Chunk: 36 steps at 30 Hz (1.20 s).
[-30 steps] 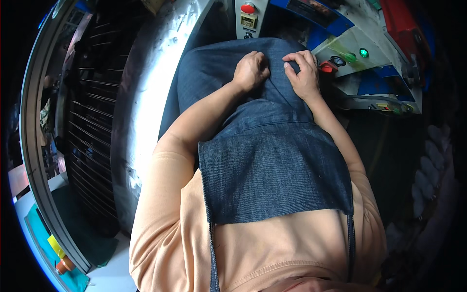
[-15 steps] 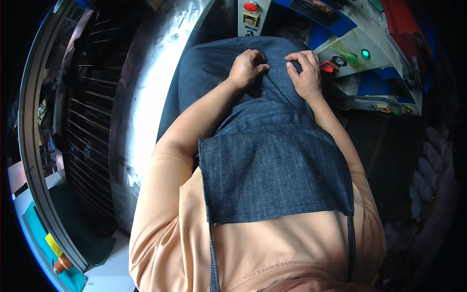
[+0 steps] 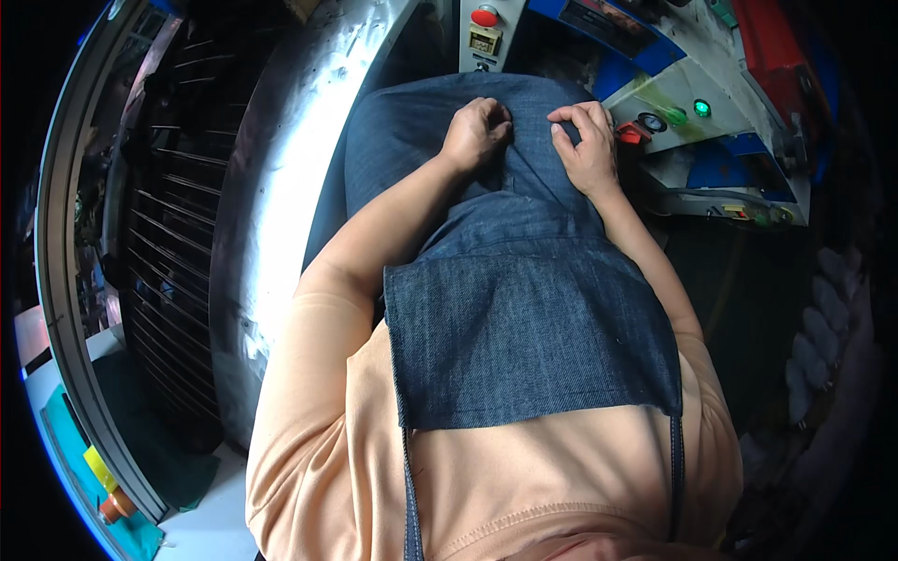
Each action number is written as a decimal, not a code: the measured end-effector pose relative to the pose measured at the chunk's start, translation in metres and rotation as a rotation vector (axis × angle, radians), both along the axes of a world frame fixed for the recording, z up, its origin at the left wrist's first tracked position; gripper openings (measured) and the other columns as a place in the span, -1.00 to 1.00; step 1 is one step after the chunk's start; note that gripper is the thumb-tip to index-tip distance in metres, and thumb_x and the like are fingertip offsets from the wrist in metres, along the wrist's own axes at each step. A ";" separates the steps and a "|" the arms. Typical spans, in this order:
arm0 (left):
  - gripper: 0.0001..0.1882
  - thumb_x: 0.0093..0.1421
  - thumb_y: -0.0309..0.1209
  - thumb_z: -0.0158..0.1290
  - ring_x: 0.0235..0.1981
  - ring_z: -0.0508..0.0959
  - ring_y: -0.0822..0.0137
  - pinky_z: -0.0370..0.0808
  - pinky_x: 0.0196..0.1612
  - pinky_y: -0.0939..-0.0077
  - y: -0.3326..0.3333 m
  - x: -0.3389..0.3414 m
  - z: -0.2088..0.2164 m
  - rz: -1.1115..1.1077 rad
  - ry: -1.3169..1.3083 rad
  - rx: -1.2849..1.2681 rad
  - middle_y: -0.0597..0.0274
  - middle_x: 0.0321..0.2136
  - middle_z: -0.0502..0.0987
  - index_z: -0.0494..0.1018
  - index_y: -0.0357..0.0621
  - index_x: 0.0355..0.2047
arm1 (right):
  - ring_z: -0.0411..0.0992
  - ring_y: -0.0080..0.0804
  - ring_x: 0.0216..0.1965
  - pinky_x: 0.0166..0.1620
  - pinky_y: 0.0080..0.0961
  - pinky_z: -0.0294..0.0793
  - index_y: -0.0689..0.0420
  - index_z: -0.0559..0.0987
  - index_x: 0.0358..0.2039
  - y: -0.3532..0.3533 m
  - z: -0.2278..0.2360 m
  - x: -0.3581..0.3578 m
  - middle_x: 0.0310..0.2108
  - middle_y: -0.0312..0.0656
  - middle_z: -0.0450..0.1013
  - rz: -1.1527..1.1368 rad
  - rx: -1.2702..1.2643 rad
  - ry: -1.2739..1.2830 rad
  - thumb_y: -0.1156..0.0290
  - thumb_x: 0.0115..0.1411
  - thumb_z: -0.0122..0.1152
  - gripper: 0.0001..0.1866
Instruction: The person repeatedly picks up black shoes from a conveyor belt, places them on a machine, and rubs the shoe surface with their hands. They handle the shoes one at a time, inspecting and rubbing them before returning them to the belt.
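My lap is covered by a dark blue denim apron [image 3: 524, 318], and both of my hands rest over it. My left hand [image 3: 477, 134] lies left of the lap's middle with fingers curled in and the thumb drawn against them. Whatever is under those fingers, if anything, is hidden; folds of denim run beside them. To its right, my right hand [image 3: 589, 148] has bent fingers, with a gap between thumb and forefinger where dark cloth shows. I see no object in it. A red switch handle [image 3: 632, 134] is just beyond its knuckles.
A shiny metal panel [image 3: 295, 187] stands close on my left, beside a rack of dark rods [image 3: 178, 234]. Ahead is a control post with a red button [image 3: 485, 16]. On the right is a machine panel with a green light [image 3: 702, 107]. White gloves [image 3: 818, 323] hang farther right.
My left thumb has folded in closer to the curled fingers. My right hand stays nearly where it was. The view has shifted very slightly.
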<state>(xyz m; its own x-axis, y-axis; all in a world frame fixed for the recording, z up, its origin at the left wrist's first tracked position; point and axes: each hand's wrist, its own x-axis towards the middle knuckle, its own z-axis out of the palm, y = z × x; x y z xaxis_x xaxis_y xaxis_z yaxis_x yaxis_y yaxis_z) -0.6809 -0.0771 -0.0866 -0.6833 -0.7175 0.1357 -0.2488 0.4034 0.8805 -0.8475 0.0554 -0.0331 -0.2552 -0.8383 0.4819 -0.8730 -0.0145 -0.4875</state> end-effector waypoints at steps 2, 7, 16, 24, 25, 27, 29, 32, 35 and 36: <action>-0.81 0.08 -0.46 0.27 -0.28 0.58 0.07 0.52 -0.15 0.30 0.003 0.002 0.002 -0.021 0.016 0.008 0.01 -0.35 0.55 0.52 -0.26 -0.33 | 0.38 -0.14 -0.13 -0.02 -0.24 0.36 0.01 0.61 -0.31 0.001 0.001 -0.001 -0.26 -0.18 0.41 -0.004 -0.004 -0.017 0.40 0.06 0.28 -0.86; -0.82 0.07 -0.43 0.28 -0.35 0.50 -0.03 0.46 -0.24 0.17 0.002 -0.011 -0.001 -0.032 0.041 -0.197 -0.01 -0.42 0.51 0.48 -0.22 -0.43 | 0.36 -0.08 -0.15 -0.06 -0.20 0.35 -0.01 0.59 -0.37 0.001 0.008 -0.002 -0.27 -0.13 0.40 0.018 -0.060 0.027 0.43 0.04 0.24 -0.89; -0.80 0.07 -0.43 0.27 -0.39 0.53 0.03 0.50 -0.26 0.23 0.002 -0.011 -0.008 0.015 -0.071 -0.214 0.01 -0.43 0.48 0.49 -0.26 -0.41 | 0.36 -0.17 -0.16 -0.07 -0.25 0.33 0.01 0.57 -0.35 0.001 0.011 0.004 -0.27 -0.21 0.38 -0.019 -0.014 -0.028 0.41 0.02 0.30 -0.85; -0.81 0.09 -0.43 0.29 -0.35 0.54 0.09 0.51 -0.24 0.30 0.007 -0.002 0.004 -0.058 -0.055 -0.146 0.07 -0.40 0.48 0.51 -0.22 -0.37 | 0.40 -0.56 -0.30 -0.25 -0.63 0.42 0.15 0.63 -0.20 -0.011 0.041 -0.030 -0.29 -0.27 0.44 0.164 -0.038 -0.644 0.55 0.12 0.25 -0.80; -0.84 0.10 -0.44 0.26 -0.32 0.55 0.02 0.52 -0.21 0.25 0.008 0.002 0.009 -0.037 -0.080 -0.148 0.05 -0.39 0.49 0.51 -0.20 -0.36 | 0.40 -0.59 -0.31 -0.26 -0.66 0.41 0.17 0.62 -0.21 -0.022 0.076 -0.032 -0.29 -0.27 0.45 0.214 -0.129 -0.614 0.57 0.14 0.24 -0.82; -0.85 0.12 -0.45 0.25 -0.34 0.57 0.12 0.53 -0.24 0.36 0.007 0.014 0.015 0.000 -0.037 -0.159 0.09 -0.37 0.49 0.51 -0.20 -0.34 | 0.40 -0.58 -0.31 -0.25 -0.62 0.42 0.18 0.60 -0.20 -0.053 0.143 -0.043 -0.28 -0.25 0.45 0.223 -0.252 -0.278 0.57 0.14 0.22 -0.81; -0.86 0.14 -0.47 0.22 -0.32 0.57 0.12 0.53 -0.22 0.36 0.008 0.023 0.030 -0.034 0.070 -0.102 0.11 -0.36 0.50 0.50 -0.19 -0.32 | 0.46 -0.29 -0.21 -0.13 -0.43 0.44 0.17 0.59 -0.17 -0.097 0.179 -0.072 -0.22 -0.14 0.47 0.111 -0.299 -0.314 0.56 0.14 0.17 -0.78; -0.90 0.18 -0.49 0.18 -0.29 0.56 0.17 0.52 -0.21 0.37 0.007 0.026 0.055 -0.091 0.184 -0.166 0.14 -0.35 0.51 0.48 -0.20 -0.32 | 0.36 0.03 0.08 0.15 -0.11 0.35 0.14 0.53 0.04 -0.173 0.205 -0.168 0.01 0.04 0.48 -0.108 -0.340 0.458 0.32 0.12 0.29 -0.54; -0.90 0.19 -0.49 0.16 -0.27 0.56 0.22 0.51 -0.23 0.39 0.005 0.041 0.076 -0.089 0.265 -0.134 0.17 -0.34 0.51 0.48 -0.20 -0.31 | 0.20 0.31 0.26 0.29 0.05 0.20 0.01 0.23 0.37 -0.233 0.203 -0.251 0.22 0.40 0.20 -0.444 0.277 0.462 -0.35 0.06 0.23 0.00; -0.90 0.20 -0.48 0.16 -0.28 0.55 0.24 0.49 -0.25 0.40 0.007 0.052 0.085 -0.067 0.289 -0.010 0.18 -0.34 0.51 0.47 -0.20 -0.30 | 0.16 0.33 0.29 0.30 0.12 0.15 -0.06 0.17 0.41 -0.252 0.200 -0.264 0.26 0.37 0.17 -0.552 0.412 0.459 -0.47 0.00 0.17 0.10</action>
<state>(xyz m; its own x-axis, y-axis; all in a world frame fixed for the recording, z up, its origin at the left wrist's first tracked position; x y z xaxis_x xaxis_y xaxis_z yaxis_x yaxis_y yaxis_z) -0.6285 -0.0704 -0.0019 -0.6608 -0.6702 0.3380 0.0390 0.4190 0.9071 -1.1117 -0.1970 0.1668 -0.5345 -0.7823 0.3198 -0.8157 0.5765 0.0471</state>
